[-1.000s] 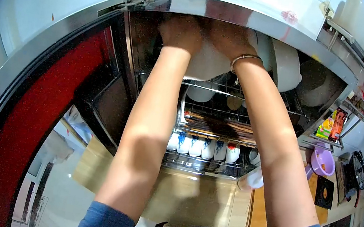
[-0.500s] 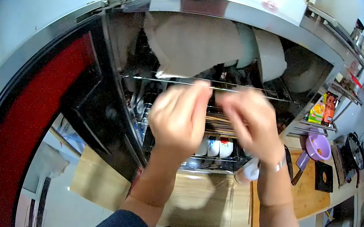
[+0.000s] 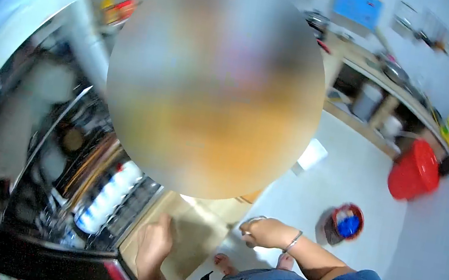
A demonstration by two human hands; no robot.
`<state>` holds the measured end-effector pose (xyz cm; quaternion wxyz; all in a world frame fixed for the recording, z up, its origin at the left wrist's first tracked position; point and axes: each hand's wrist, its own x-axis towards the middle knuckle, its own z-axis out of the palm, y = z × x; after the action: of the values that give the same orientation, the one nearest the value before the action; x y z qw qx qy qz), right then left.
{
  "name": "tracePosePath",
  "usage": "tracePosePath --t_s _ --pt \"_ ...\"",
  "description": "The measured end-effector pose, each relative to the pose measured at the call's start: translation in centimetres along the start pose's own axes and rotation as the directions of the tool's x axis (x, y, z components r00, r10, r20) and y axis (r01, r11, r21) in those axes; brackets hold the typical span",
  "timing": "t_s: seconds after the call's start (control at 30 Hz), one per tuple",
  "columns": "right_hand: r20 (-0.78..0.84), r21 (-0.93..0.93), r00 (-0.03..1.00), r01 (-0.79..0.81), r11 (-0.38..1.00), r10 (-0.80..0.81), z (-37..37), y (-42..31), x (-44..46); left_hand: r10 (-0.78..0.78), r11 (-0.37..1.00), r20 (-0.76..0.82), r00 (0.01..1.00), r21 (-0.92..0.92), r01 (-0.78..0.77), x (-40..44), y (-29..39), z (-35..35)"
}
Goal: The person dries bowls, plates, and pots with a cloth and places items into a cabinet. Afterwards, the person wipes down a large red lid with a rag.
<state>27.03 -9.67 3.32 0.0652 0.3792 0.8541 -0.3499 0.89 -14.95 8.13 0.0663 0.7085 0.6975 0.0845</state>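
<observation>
My left hand (image 3: 156,240) hangs over the pale wooden worktop edge (image 3: 193,218) beside the dish cabinet; its fingers look curled in, slightly blurred, and I see nothing in them. Farther right, my right hand (image 3: 267,232), with a bracelet on the wrist, is held above the floor. Its fingers are curled together and I make out no object there. Left of my hands stands the open dish cabinet, with a row of white cups (image 3: 107,200), a bundle of chopsticks (image 3: 91,171) and large pale plates (image 3: 17,117) inside.
A large blurred disc (image 3: 216,85) hides the middle of the view. On the floor (image 3: 308,204) stand a red bucket (image 3: 416,171) and a small bin (image 3: 346,222) with something blue inside. A counter with pans (image 3: 393,70) runs along the far wall.
The view has swung to the right, away from the cabinet front. My hands, earlier raised close together before the cabinet racks, are now lower and farther apart.
</observation>
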Motion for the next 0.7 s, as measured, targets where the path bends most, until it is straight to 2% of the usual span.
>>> tracePosePath --t_s 0.07,0.1,0.17,0.2,0.23,0.27,0.33,0.4,0.47,0.53,0.6,0.63,0.7 --pt "-0.021 0.021 1.0 0.004 1.0 -0.003 0.8 1.8 -4.1 0.053 0.995 0.13 0.99 0.079 -0.063 0.6 1.7 5.1" --pt "-0.091 0.051 0.996 -0.005 0.999 0.009 2.0 3.3 -5.6 0.103 0.991 0.148 0.984 0.075 -0.115 1.2 4.2 5.8" --pt "-0.128 0.077 0.987 -0.085 0.993 0.095 1.9 5.9 -10.7 0.194 0.977 0.274 0.942 0.03 -0.21 2.3 10.7 7.2" --pt "-0.149 0.08 0.979 -0.125 0.989 0.136 1.4 7.1 -13.2 0.226 0.969 0.281 0.933 0.029 -0.244 2.8 14.3 7.7" --pt "-0.119 0.06 0.968 -0.217 0.974 0.223 1.7 8.7 -15.5 0.363 0.931 0.254 0.896 -0.056 -0.361 3.2 18.0 8.1" --pt "-0.142 0.077 0.96 -0.232 0.97 0.24 1.9 10.9 -17.9 0.49 0.872 0.219 0.844 -0.134 -0.471 3.5 21.6 8.6" --pt "-0.209 0.141 0.906 -0.345 0.928 0.369 2.4 15.1 -22.4 0.676 0.706 0.118 0.728 -0.386 -0.593 4.0 27.5 10.2" --pt "-0.366 0.055 0.809 -0.475 0.878 0.46 2.8 18.4 -26.9 0.708 0.676 0.138 0.693 -0.415 -0.609 4.3 32.8 10.9" --pt "-0.413 0.031 0.731 -0.585 0.81 0.544 2.4 20.6 -30.9 0.763 0.644 0.259 0.592 -0.376 -0.666 4.7 37.1 11.4" --pt "-0.392 0.113 0.682 -0.631 0.768 0.618 1.7 22.1 -33.8 0.783 0.622 0.271 0.56 -0.36 -0.696 5.2 40.2 11.5" --pt "-0.383 0.192 0.669 -0.617 0.764 0.637 1.5 23.9 -35.5 0.864 0.503 0.203 0.461 -0.405 -0.764 6.3 42.1 12.0" --pt "-0.369 0.265 0.667 -0.592 0.761 0.648 1.4 24.7 -36.0 0.865 0.501 0.209 0.457 -0.422 -0.755 6.9 43.0 12.2" --pt "-0.351 0.277 0.658 -0.607 0.745 0.667 1.0 26.3 -36.2 0.882 0.47 0.197 0.428 -0.418 -0.777 8.4 44.3 12.6"
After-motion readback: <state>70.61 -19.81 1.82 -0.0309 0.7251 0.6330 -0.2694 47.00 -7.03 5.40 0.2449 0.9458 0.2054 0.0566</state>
